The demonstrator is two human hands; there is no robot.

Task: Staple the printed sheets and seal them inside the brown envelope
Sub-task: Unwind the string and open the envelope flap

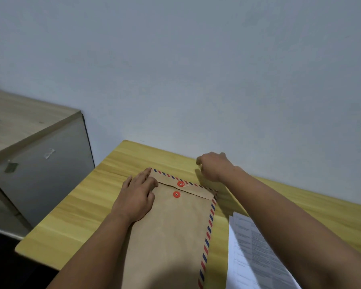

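Brightness: dim, even indoor light with a cool grey-blue cast over the plain pale wall (196, 69).
Source: not in view; the shadows suggest it sits above and behind the camera.
Shadows: a soft, dark, rounded shadow falls across the near end of the brown paper envelope with red-and-blue striped edging (175, 236); a fainter one lies on the yellow wood-grain table (71, 215) beneath the right forearm.
Glare: none; a mild sheen on the table's left part.
Blur: the white printed sheets (254, 253) at lower right are smeared, their text unreadable; the right hand (214, 166) is soft-edged.
Distortion: wide-angle bend; the table edges and the grey-fronted wooden cabinet (40, 163) lean.
Corners: the lower left sinks into near black.
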